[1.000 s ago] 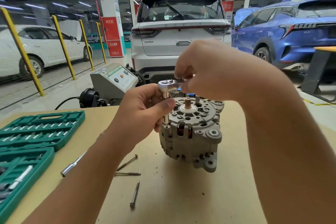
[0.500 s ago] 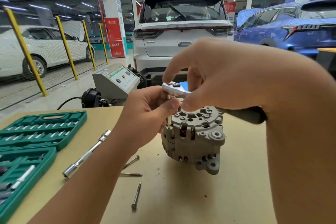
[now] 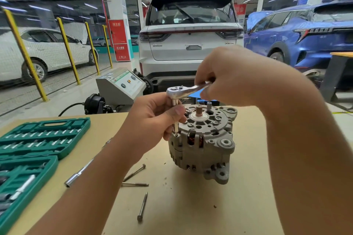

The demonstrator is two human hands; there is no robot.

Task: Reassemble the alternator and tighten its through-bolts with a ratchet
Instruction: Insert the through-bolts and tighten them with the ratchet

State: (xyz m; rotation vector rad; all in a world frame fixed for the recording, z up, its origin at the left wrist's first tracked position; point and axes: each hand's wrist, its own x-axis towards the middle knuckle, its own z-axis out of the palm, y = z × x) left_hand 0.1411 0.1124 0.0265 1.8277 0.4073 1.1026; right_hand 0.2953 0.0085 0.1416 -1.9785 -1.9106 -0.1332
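A grey alternator [image 3: 204, 145] stands on the tan table [image 3: 191, 206] with its shaft end up. A chrome ratchet [image 3: 181, 91] hovers over the alternator's left edge, its socket and extension [image 3: 175, 118] running down onto a through-bolt there. My left hand [image 3: 152, 120] pinches the extension just under the ratchet head. My right hand [image 3: 238, 74] grips the ratchet handle, which points to the right and is mostly hidden in the hand. Three loose through-bolts [image 3: 142, 206] lie on the table in front of the alternator.
An open green socket case [image 3: 38, 139] fills the table's left side. A chrome extension bar [image 3: 78, 173] lies beside it. Beyond the table stand a grey test machine [image 3: 122, 86], a white car [image 3: 191, 40], a blue car [image 3: 305, 36] and yellow posts.
The ratchet handle swung toward me over the alternator half a second ago, then back out to the right. My left hand stayed on the extension throughout.
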